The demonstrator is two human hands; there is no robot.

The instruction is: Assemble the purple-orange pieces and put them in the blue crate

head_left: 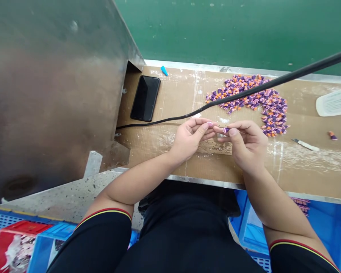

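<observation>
Just above the worktable's near half, my two hands are close together, fingertips nearly meeting. My right hand pinches a small purple-and-pink molded piece between thumb and fingers. My left hand is closed in a pinch, thumb against fingers. Something pinkish shows at its fingertips, but I cannot tell whether it is a part or the thumbnail. Beyond my right hand lies a spread pile of small purple, orange and pink pieces, which look much like the held one.
A black cable crosses above the cardboard-covered table. A phone and a blue cone-shaped piece lie left, beside a metal housing. Rightward are a white-handled knife, one loose piece and a white container. Blue bins stand below.
</observation>
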